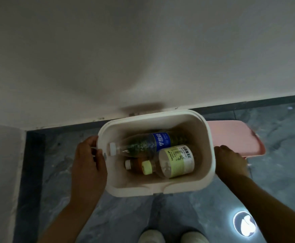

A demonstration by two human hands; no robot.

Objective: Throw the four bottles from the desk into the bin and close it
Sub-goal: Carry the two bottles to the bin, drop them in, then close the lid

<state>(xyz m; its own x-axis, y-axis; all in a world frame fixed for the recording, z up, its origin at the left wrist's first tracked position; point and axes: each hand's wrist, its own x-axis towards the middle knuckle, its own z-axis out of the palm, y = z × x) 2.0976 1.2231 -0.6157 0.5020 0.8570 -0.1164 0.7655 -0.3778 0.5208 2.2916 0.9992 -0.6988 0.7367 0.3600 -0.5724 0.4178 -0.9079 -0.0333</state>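
bin [208,137] open, three bottles [152,144] visible inside | left hand [89,162] fingers curled on its left rim | right hand [230,162] at its right side, fingers hidden, grip unclear | pink lid [234,137] beside

A dark grey, marbled stone-look floor [125,216] runs up to a pale wall with a dark skirting strip along its foot. Standing on the floor, close against that wall, is an open cream plastic bin [211,155] with a rounded rectangular rim. Just to the right of the bin, a flat pink plastic lid [230,135] seems to rest on the floor, though its underside is hidden. At the bottom edge, two pale shoes [173,236] stand on the floor side by side. Near them, to the right, a bright round reflection [244,226] shines on the glossy surface.
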